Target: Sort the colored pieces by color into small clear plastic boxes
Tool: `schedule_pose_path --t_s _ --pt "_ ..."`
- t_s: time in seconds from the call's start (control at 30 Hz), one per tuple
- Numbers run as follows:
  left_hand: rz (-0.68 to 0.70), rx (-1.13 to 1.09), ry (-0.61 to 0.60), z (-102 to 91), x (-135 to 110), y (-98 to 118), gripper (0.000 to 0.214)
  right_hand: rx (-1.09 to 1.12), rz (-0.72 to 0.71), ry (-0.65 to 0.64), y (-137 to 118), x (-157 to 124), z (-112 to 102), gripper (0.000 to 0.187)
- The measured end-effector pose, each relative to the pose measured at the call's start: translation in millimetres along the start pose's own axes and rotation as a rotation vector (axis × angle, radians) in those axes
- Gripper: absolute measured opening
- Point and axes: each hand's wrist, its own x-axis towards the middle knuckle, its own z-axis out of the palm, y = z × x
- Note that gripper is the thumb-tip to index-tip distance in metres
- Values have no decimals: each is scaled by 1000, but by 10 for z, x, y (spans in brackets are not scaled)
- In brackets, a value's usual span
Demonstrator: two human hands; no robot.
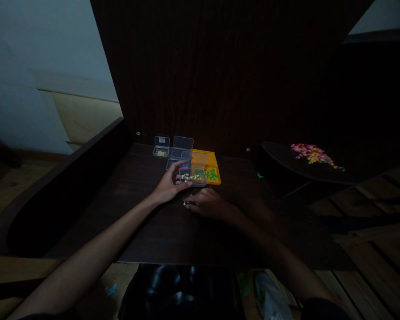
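Note:
My left hand (pixel 168 186) is closed round the left side of a clear plastic box (pixel 205 181), thumb at the near edge and fingers at the far side. Small pale pieces (pixel 190 177) lie scattered inside the box. Just in front of it, low over the dark table, my right hand (pixel 208 203) has thumb and forefinger drawn together at a few small pale pieces (pixel 186 203). Its other fingers are curled under and mostly hidden. Partly behind the clear box is a yellow box (pixel 216 166) with green pieces (pixel 212 174) in it.
Behind my left hand stand open clear boxes, one with yellow bits (pixel 161 152) and one with blue bits (pixel 183 163). A dark panel (pixel 200 89) rises at the back. Pink and yellow beads (pixel 311 154) lie on a shelf at right. A raised side board (pixel 63 178) borders the left.

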Motion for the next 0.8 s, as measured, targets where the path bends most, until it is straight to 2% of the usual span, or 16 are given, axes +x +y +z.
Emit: schedule_pose_path --t_s 0.17,0.37,0.57,0.8 --pt "2 -10 -31 4 -12 -5 74 -27 4 25 7 20 121 25" --pt "-2 -16 -27 13 -11 8 75 -18 -18 26 -11 16 119 21" --pt "-7 -33 -34 20 -15 28 74 -21 -28 76 -11 10 181 29" --pt "6 -22 -41 14 -9 -3 73 5 -58 56 -35 22 181 19"
